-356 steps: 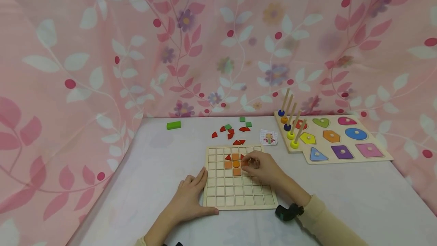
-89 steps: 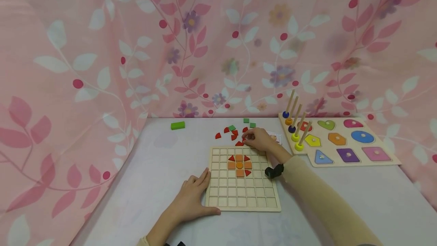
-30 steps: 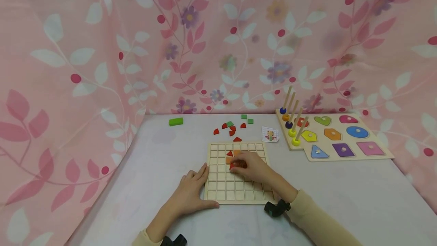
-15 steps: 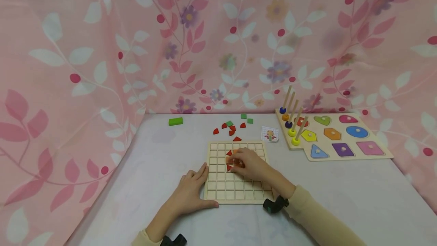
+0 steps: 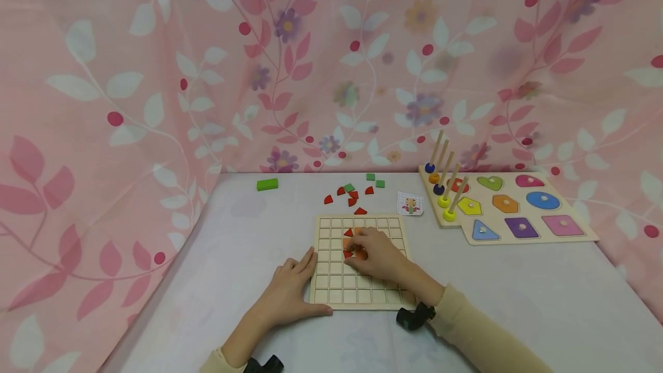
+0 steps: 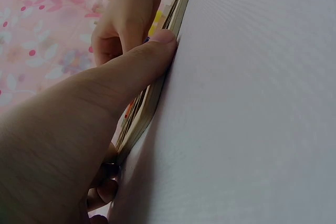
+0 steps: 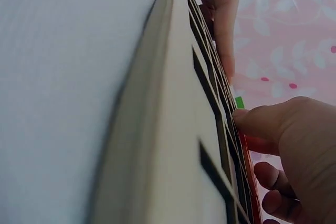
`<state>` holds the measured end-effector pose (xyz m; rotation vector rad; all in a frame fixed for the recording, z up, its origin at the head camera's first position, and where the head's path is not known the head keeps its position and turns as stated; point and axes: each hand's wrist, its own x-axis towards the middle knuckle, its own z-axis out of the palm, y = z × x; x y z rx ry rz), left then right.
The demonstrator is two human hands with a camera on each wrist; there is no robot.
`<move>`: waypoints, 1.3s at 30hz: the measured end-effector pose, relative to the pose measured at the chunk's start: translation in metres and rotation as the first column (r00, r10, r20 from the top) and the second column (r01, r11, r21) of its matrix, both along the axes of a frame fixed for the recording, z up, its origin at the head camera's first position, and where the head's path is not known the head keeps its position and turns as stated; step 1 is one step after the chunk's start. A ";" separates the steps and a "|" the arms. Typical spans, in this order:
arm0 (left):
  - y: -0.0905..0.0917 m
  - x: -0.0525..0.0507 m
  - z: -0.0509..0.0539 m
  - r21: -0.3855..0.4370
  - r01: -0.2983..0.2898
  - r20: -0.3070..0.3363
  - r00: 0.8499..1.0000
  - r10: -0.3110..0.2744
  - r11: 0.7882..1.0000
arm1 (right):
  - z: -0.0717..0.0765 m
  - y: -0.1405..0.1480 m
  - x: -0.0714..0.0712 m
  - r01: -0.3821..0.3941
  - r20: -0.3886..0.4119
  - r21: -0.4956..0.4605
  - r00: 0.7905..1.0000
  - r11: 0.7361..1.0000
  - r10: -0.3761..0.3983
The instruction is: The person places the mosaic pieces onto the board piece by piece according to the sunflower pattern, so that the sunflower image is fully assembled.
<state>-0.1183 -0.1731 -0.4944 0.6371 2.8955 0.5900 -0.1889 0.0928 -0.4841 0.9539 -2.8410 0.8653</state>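
A square wooden grid board lies on the white table. My left hand rests against its left edge with straight fingers, the thumb along the front edge, as the left wrist view also shows. Over the board's upper middle, my right hand pinches a small red triangle between thumb and fingers, at a cell left of centre. Above it sit an orange square, partly covered by fingers, and another red triangle. Most of the orange pieces are hidden under the right hand.
Behind the board lie several loose red pieces and green squares. A pattern card is to their right. At the far right stands a wooden shape puzzle with pegs; a green block lies back left.
My right hand reached among the loose red pieces, then came back to the board with a red triangle. Lately the triangle shifted slightly left into its cell. The left hand stayed put.
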 end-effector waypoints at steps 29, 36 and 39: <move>0.000 0.001 -0.002 0.011 -0.008 -0.002 1.000 0.008 1.000 | -0.016 -0.001 0.004 0.047 -0.022 -0.174 0.998 0.984 -0.051; 0.001 0.001 0.000 0.012 -0.012 0.006 1.000 0.012 1.000 | -0.016 0.000 0.001 0.034 -0.010 -0.195 0.999 0.980 -0.037; 0.001 0.001 0.000 0.007 -0.009 0.007 1.000 0.009 1.000 | -0.017 0.000 0.001 0.027 -0.014 -0.195 0.999 0.980 -0.031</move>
